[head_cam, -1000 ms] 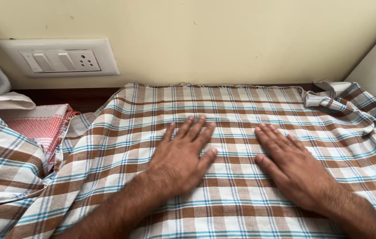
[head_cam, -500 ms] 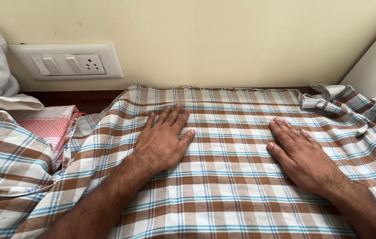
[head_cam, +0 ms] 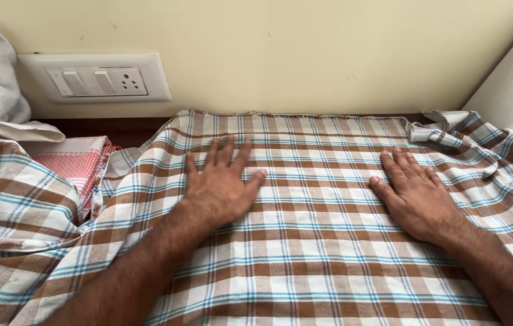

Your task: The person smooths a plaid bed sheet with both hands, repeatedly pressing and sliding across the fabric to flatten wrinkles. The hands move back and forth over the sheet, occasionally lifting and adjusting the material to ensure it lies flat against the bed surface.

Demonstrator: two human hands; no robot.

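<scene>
Two grips flat, fingers spread wide: left hand [head_cam: 220, 187], right hand [head_cam: 416, 196] on checked cloth [head_cam: 317, 253]; pink towel [head_cam: 75, 163] beside.

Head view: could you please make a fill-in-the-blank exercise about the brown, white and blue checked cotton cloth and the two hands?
1. Both hands lie ____ on the brown, white and blue checked cotton cloth.
2. The left hand spreads its ____ wide.
3. The right hand lies nearer the ____ corner of the cloth.
4. The folded pink cloth lies below the white ____.

Missing words: flat; fingers; rumpled; switchboard

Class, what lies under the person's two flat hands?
Both the left hand and right hand press palm-down on the brown, white and blue checked cloth. Whatever supports it is covered.
</scene>
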